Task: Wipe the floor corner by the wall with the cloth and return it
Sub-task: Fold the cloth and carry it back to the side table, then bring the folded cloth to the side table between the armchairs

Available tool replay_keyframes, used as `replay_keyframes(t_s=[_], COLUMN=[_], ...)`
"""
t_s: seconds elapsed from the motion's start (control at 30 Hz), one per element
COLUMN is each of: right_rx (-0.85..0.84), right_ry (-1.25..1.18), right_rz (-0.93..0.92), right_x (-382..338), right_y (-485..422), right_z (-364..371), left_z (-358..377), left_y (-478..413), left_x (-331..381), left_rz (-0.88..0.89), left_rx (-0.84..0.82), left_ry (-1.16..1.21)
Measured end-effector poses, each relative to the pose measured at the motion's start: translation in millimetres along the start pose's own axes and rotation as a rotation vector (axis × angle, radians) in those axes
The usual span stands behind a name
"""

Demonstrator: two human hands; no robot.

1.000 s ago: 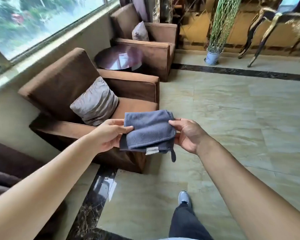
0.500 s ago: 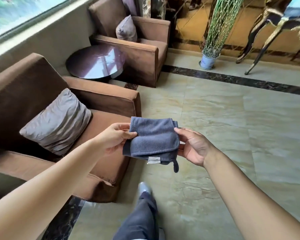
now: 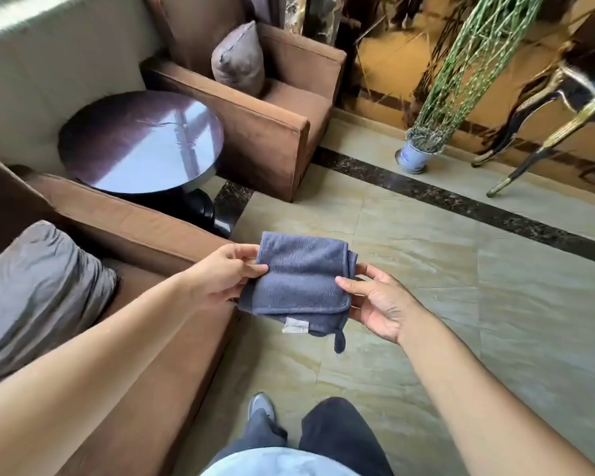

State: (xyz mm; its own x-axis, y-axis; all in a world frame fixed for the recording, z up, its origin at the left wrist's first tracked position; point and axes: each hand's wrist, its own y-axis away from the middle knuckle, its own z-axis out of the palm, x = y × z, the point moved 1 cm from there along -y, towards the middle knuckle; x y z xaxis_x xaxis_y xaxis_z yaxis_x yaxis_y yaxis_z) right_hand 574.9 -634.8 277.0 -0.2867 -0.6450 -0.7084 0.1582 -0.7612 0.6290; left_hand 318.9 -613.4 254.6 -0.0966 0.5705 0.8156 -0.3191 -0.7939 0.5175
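A folded blue-grey cloth (image 3: 299,280) with a white label and a hanging loop is held in front of me at waist height, above the tiled floor (image 3: 443,304). My left hand (image 3: 220,276) pinches its left edge between thumb and fingers. My right hand (image 3: 375,300) grips its right edge, thumb on top. The cream wall (image 3: 59,63) under the window runs along the left, behind the seats. The floor's meeting with that wall is hidden by furniture.
A brown armchair (image 3: 145,235) with a grey cushion (image 3: 38,290) stands close at my left. A round dark side table (image 3: 141,139) and a second brown armchair (image 3: 272,125) lie further ahead. A potted plant (image 3: 414,156) and gold-coloured furniture legs (image 3: 536,146) stand at the far right.
I have walked forward past the near armchair; the side table and second armchair have come closer. Both hands still hold the folded cloth the same way.
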Motion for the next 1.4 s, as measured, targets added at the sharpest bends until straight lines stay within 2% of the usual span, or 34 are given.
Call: replay_keyframes(t_s=[0.27,0.53,0.63,0.8,1.07,1.4], right_rx=[-0.023,-0.141,-0.194,-0.326,-0.399,-0.390], right_ry=[0.071,0.330,0.449,0.648,0.867,1.067], right_rz=[0.086,0.293,0.348,0.446,0.503,0.582], right_x=[-104,-212,-236,-244,-234,-178], right_y=[-186,-409,-472,-574,-701,-855], right_z=[18,83,127,218,332,409], left_z=[-66,-151,-187,-259,-364,-472], left_y=[-153,-299,-320,-349,-401,-486], left_x=[82,147,157,152,161,140], left_rz=[-0.115,-0.185,-0.181,-0.204,-0.244,-0.282], left_rx=[0.055,0.357,0.517,0.695,0.913,1.139], left_ry=[0.058,0.250,0.330,0.555,0.712,0.941])
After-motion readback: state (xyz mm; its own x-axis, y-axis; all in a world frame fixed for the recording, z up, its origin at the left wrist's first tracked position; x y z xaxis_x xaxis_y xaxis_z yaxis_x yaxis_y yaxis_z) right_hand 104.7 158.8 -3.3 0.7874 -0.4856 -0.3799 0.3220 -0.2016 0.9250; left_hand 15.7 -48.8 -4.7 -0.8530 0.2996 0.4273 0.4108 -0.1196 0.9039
